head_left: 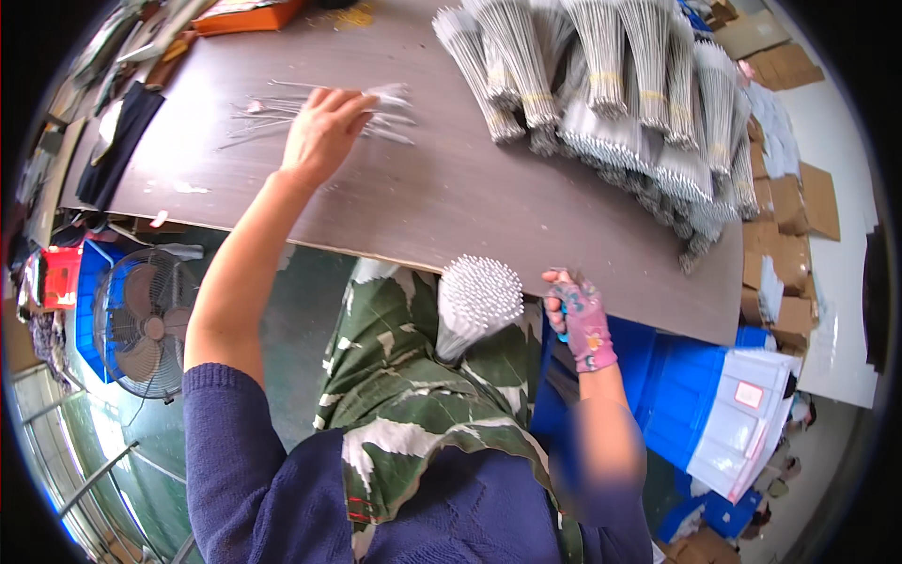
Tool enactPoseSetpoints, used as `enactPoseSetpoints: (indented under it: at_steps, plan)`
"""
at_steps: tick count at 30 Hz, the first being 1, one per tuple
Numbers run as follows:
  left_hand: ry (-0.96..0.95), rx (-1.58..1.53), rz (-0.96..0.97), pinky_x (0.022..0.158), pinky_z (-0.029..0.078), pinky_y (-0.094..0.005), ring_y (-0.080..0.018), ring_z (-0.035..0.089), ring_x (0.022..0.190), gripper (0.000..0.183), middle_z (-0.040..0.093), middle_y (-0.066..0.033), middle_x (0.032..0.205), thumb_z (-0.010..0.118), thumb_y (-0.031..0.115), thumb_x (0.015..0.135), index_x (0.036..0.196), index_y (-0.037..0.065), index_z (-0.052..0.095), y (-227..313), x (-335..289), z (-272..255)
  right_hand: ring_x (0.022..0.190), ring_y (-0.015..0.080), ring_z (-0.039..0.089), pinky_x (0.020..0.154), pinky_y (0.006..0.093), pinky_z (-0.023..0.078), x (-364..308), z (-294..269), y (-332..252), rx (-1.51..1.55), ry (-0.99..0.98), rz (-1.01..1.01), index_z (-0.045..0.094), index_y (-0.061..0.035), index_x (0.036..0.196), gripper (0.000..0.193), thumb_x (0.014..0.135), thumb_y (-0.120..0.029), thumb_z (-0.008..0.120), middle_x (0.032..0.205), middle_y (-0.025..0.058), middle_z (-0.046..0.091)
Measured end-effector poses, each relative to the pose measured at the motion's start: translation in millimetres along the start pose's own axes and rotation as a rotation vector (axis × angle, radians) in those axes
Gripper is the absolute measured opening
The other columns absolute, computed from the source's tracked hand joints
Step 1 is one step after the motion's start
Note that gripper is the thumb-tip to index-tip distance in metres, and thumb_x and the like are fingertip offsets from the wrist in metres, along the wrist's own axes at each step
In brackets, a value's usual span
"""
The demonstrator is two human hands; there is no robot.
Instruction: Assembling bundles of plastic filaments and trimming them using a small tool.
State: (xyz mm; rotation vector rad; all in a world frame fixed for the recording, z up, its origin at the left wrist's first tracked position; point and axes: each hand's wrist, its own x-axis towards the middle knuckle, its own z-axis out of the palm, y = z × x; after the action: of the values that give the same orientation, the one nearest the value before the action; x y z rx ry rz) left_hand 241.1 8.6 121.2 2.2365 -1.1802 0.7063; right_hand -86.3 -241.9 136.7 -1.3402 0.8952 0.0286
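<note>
Over a loose spread of thin grey wire-like rods (pixel 263 120) on the table, my bare left hand (pixel 324 130) bends its fingers down in a pinch. Its fingertips meet the rods, but what lies between them is hidden. My right hand (pixel 581 321), in a pink patterned fingerless glove, is closed at the table's front edge. A bit of blue, like a tool's handle, shows in its grip; the rest is covered. Between my thighs stands a thick bundle of the same rods (pixel 481 291), its pale ends facing up.
Many tied rod bundles (pixel 601 80) are piled on the right of the brown table (pixel 451 202). An orange tray (pixel 249 17) sits at the far left. A standing fan (pixel 150 324) is left of me; blue bins (pixel 672 385) and cardboard boxes (pixel 785 221) stand to the right.
</note>
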Motion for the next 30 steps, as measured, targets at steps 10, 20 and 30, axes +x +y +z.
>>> enactPoseSetpoints:
  at_steps: [10, 20, 30]
  plan:
    - [-0.508, -0.966, -0.715, 0.069, 0.049, -0.0281, -0.0141, 0.061, 0.082, 0.017, 0.066, -0.0088, 0.088, 0.065, 0.011, 0.084, 0.099, 0.003, 0.065, 155, -150, -48, 0.057, 0.0053, 0.051, 0.049, 0.0184, 0.040, -39, 16, 41, 0.029, -0.115, -0.093, 0.058, -0.0016, 0.106, 0.020, 0.088, -0.011, 0.060, 0.082, 0.0040, 0.062]
    - [-0.409, -1.277, -0.922, 0.096, 0.042, -0.0356, -0.0245, 0.056, 0.110, 0.076, 0.059, -0.0145, 0.116, 0.083, 0.023, 0.065, 0.126, 0.000, 0.045, 242, -168, 24, 0.060, 0.0113, 0.054, 0.055, 0.0245, 0.044, -61, 64, 49, 0.135, -0.128, -0.172, 0.051, -0.0017, 0.108, 0.021, 0.088, -0.006, 0.057, 0.086, 0.0064, 0.062]
    - [-0.287, -0.954, -0.439, 0.078, 0.050, -0.0347, -0.0266, 0.064, 0.088, 0.023, 0.066, -0.0115, 0.093, 0.063, 0.014, 0.074, 0.096, 0.005, 0.065, 214, -231, 123, 0.062, 0.0039, 0.051, 0.055, 0.0164, 0.041, -60, 31, 22, -0.213, -0.278, 0.006, 0.057, -0.0027, 0.115, 0.023, 0.095, -0.013, 0.050, 0.080, 0.0022, 0.061]
